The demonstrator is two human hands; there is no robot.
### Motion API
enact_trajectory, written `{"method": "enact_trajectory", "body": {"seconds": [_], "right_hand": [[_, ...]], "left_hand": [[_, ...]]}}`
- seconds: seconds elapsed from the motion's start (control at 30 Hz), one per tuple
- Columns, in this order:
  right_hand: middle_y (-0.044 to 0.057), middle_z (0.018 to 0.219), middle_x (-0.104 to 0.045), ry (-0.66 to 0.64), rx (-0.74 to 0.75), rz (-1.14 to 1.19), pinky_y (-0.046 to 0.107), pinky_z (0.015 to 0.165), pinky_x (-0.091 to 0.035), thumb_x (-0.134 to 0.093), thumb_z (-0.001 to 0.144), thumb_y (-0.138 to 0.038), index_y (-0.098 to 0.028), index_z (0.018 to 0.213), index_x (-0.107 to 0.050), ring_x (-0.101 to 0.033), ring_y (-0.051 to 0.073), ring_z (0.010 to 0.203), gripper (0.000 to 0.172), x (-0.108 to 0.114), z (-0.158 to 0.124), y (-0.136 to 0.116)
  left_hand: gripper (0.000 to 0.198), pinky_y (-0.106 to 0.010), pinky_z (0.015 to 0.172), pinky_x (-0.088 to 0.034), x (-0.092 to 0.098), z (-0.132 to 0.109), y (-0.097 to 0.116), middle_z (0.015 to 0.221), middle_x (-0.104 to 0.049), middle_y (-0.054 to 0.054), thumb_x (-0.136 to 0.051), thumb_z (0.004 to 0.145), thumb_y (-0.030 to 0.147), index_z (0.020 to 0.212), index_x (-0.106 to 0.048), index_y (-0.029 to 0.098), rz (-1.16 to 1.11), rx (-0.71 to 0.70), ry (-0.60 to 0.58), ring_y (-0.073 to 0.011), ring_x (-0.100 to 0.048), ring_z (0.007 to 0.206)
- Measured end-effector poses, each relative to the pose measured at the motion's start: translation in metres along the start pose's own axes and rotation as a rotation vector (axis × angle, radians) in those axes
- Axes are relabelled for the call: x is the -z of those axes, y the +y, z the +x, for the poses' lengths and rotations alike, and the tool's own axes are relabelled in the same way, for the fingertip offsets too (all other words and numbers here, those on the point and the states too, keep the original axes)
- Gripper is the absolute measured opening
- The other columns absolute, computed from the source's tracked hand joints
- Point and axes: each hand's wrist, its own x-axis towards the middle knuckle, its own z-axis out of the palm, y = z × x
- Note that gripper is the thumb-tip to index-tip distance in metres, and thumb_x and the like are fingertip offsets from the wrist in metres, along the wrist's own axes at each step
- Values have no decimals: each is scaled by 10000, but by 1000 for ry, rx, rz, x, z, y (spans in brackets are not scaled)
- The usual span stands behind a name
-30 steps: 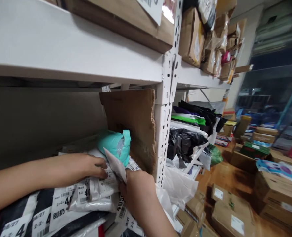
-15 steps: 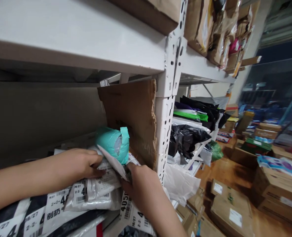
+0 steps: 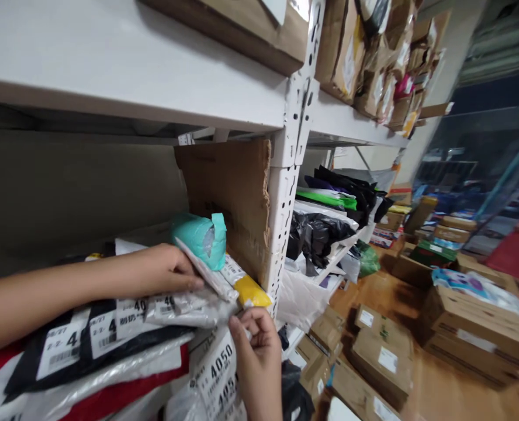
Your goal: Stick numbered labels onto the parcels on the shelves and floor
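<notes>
My left hand (image 3: 174, 272) reaches in from the left, its fingers curled over a thin white plastic parcel (image 3: 209, 275) that stands tilted among the packed mailing bags. Behind that parcel sits a turquoise wrapped bundle (image 3: 215, 242) with a torn grey patch. My right hand (image 3: 259, 336) is closed at the shelf's front edge, thumb and fingers bent together; a small white bit shows between them, too little to name. Just left of it hangs a clear-white bag with a label reading 4050 (image 3: 220, 362). A yellow packet (image 3: 251, 290) lies right above my right fingers.
A cardboard divider (image 3: 228, 199) stands against the white perforated post (image 3: 283, 216). Dark and white labelled bags (image 3: 66, 345) fill the shelf's front left. Beyond the post, black parcels (image 3: 316, 234) lie on another shelf. Cartons (image 3: 377, 356) cover the floor; a person in red (image 3: 514, 251) is at far right.
My right hand has come away from the thin white parcel, downward and toward me, uncovering the yellow packet. My left hand has shifted slightly right and up. A person has appeared at far right.
</notes>
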Motion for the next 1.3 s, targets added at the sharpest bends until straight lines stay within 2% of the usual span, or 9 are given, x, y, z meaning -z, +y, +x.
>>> {"method": "enact_trajectory", "body": {"seconds": [0.27,0.43,0.63,0.73,0.8,0.87,1.03,1.17,1.3], "right_hand": [[-65,585,-483,99,44,26,208,552,-361,-665,746,-466,-202,789,-477,-426,95,529,327,-23,-7,2],[-88,573,-436,202,82,117,199,532,-334,-673,719,-491,-208,794,-457,-386,79,508,364,-35,-6,3],[-31,580,-551,-39,69,-104,242,568,-399,-585,797,-517,-159,938,-655,-499,124,562,391,-17,-10,-9],[68,992,-699,-158,182,-275,330,868,-449,-623,803,-429,-198,1035,-700,-608,219,960,337,-9,-9,-20],[73,1111,-675,-239,165,-257,352,921,-441,-726,722,-360,-231,1192,-625,-602,222,1011,498,-8,-6,-24],[56,995,-697,-313,44,-160,331,826,-479,-795,635,-326,-221,1157,-633,-624,196,869,556,-8,-4,-23],[-32,572,-612,-375,-267,116,209,542,-389,-827,588,-400,-174,688,-650,-499,86,528,305,-2,-8,-11],[-55,484,-563,-221,-300,236,206,521,-353,-852,514,-465,-163,655,-618,-450,67,465,407,-9,-2,-7],[-57,436,-521,-133,-257,150,212,475,-296,-821,463,-563,-151,596,-572,-372,59,419,499,-35,16,-10]], "left_hand": [[487,-244,759,-419,-5,-2,23,943,-722,-4,-634,658,647,894,-740,234,-123,-19,-214,-216,-606,924],[368,-242,732,-414,-15,-7,28,919,-705,-7,-751,589,493,841,-729,225,29,19,-132,-205,-602,849],[222,-208,647,-367,-16,-5,25,752,-664,21,-672,697,389,778,-716,186,39,-44,-162,-154,-559,740],[218,-203,626,-358,-17,-3,21,726,-653,23,-661,703,382,765,-717,181,26,-74,-174,-147,-546,720],[206,-203,630,-364,-17,-2,18,712,-651,22,-654,707,370,748,-717,178,23,-105,-186,-147,-547,716],[214,-204,629,-372,-15,-1,15,696,-656,18,-621,736,365,733,-716,173,28,-145,-212,-149,-555,709],[301,-207,781,-417,-5,-2,10,990,-709,-26,-438,863,297,940,-700,171,6,-202,-122,-167,-608,909],[347,-209,836,-419,1,-1,6,1064,-699,-29,-371,889,306,977,-681,177,-41,-126,-92,-163,-608,970],[427,-227,650,-408,0,-2,4,858,-701,-39,-364,882,441,874,-681,155,-28,-84,-85,-170,-604,772]]}}
